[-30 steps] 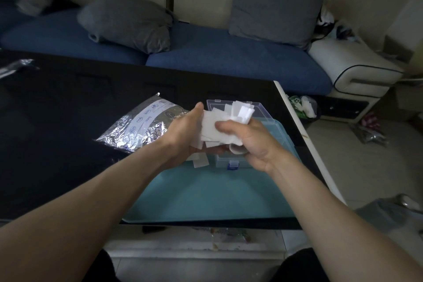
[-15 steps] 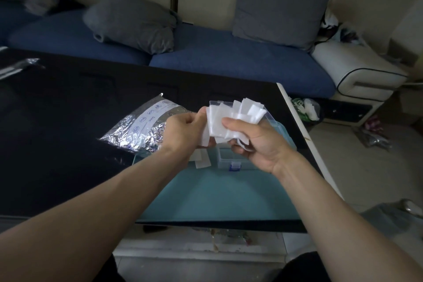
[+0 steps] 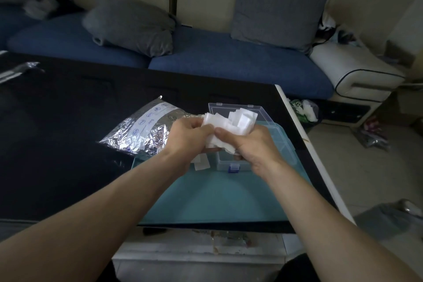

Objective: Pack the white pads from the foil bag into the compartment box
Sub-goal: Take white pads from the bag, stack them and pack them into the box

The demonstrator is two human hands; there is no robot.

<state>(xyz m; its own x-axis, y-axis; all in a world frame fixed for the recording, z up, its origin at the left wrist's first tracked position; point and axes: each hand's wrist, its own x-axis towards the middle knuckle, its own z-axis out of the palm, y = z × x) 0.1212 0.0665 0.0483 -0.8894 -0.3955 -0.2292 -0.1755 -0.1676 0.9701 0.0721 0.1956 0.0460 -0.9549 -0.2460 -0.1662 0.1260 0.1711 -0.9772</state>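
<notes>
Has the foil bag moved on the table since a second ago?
No. The foil bag lies at the same far left corner of the teal mat; only the camera shifted.

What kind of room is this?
Probably a living room at home: a blue sofa with grey cushions stands behind a low black table.

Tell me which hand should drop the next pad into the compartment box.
Probably the right hand: it holds the bunch of white pads directly above the open compartment box. The left hand pinches the bunch's edge from the foil bag side.
</notes>
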